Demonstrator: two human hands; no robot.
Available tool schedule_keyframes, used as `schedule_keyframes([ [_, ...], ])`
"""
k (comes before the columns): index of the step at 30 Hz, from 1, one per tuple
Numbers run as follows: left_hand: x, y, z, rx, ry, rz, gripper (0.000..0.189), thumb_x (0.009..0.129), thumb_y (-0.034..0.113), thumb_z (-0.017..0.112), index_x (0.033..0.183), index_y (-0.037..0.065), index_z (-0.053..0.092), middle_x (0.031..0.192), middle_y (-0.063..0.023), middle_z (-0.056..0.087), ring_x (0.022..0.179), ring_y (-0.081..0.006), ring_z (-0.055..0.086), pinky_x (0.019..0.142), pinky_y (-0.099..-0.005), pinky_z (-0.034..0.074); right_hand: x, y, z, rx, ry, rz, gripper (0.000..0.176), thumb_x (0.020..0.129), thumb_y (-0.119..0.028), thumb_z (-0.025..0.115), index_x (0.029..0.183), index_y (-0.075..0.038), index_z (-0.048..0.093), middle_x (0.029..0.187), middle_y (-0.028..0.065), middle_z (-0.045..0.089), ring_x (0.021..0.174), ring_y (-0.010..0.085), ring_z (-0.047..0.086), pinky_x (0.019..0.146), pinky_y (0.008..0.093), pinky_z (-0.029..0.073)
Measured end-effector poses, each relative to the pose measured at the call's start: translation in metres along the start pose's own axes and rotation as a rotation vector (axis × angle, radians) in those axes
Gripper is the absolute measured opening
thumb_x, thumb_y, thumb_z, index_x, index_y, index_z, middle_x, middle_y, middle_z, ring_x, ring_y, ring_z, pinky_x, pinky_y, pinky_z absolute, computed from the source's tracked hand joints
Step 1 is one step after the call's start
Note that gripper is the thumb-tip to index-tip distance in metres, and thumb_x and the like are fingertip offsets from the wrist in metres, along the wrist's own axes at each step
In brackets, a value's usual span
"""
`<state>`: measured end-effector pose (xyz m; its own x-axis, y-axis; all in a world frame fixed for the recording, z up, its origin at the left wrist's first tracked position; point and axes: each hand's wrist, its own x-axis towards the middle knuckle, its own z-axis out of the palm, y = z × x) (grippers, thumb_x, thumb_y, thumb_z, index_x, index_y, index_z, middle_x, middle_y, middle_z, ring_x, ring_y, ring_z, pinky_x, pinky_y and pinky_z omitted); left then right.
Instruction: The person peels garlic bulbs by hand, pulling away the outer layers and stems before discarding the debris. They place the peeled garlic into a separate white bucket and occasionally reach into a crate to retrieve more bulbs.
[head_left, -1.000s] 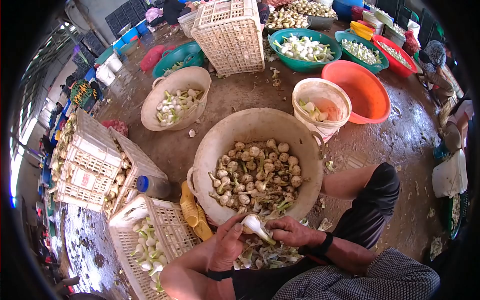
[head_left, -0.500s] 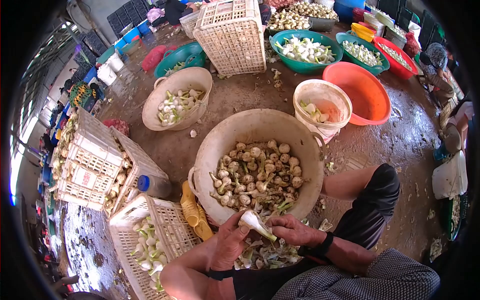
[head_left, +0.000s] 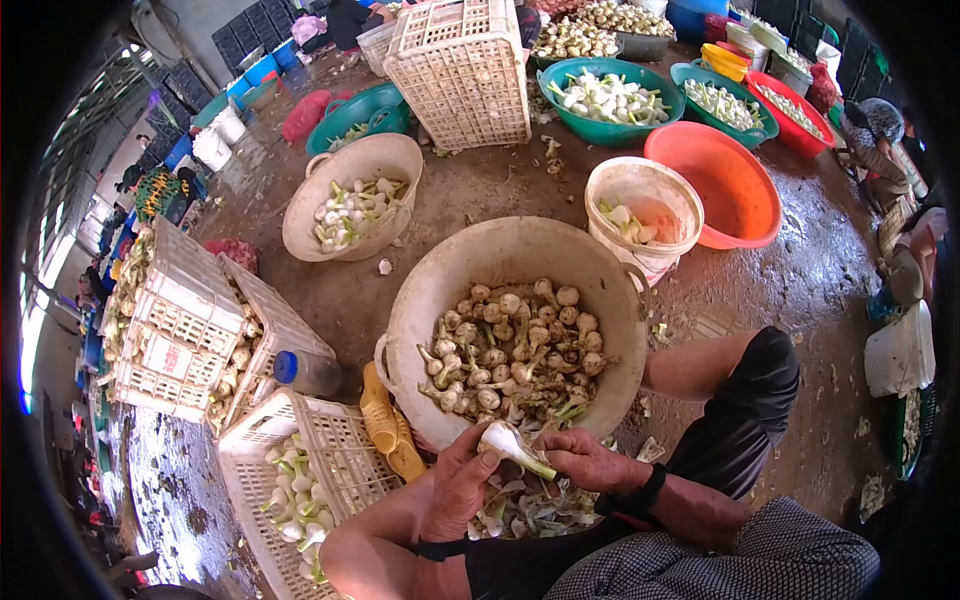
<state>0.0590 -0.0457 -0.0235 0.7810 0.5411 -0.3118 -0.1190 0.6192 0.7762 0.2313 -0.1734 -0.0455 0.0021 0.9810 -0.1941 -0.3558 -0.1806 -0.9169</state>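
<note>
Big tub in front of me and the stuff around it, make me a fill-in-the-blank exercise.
The left hand holds a white bulb of ____.
The cap of the bottle is ____.
The shoes beside the big tub are ____.

Missing words: garlic; blue; yellow.

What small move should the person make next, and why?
Probably lower the white, green-stemmed garlic bulb into the lattice-walled cream plastic crate: in the left hand it looks peeled, matching the pale, long-stemmed bulbs lying there.
</note>
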Motion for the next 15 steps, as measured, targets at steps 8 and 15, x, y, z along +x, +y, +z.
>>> schedule_keyframes([
  [8, 0.0012, 0.0012, 0.0049, 0.065, 0.034, -0.011, 0.056, 0.082, 0.014, 0.073, 0.13, -0.005, 0.049, 0.113, -0.0102, 0.063, 0.096, -0.016, 0.062, 0.082, -0.0276, 0.052, -0.0018, -0.0048, -0.0006, -0.028, -0.003, -0.024, 0.019, 0.093, -0.016, 0.045, 0.092, -0.002, 0.059, 0.075, -0.0011, 0.057, 0.06, 0.0061, 0.057, 0.055, 0.0235, 0.046],
  [15, 0.0024, -0.0023, 0.0012, 0.156, 0.045, -0.01, 0.058, 0.082, 0.021, 0.074, 0.129, -0.004, 0.051, 0.109, -0.0068, 0.064, 0.091, -0.0124, 0.061, 0.078, -0.0234, 0.049, -0.0014, 0.0032, -0.0001, 0.035, 0.034, 0.027, 0.018, 0.094, -0.016, 0.046, 0.089, -0.003, 0.058, 0.074, -0.0012, 0.057, 0.06, 0.0059, 0.057, 0.054, 0.0229, 0.046],
])
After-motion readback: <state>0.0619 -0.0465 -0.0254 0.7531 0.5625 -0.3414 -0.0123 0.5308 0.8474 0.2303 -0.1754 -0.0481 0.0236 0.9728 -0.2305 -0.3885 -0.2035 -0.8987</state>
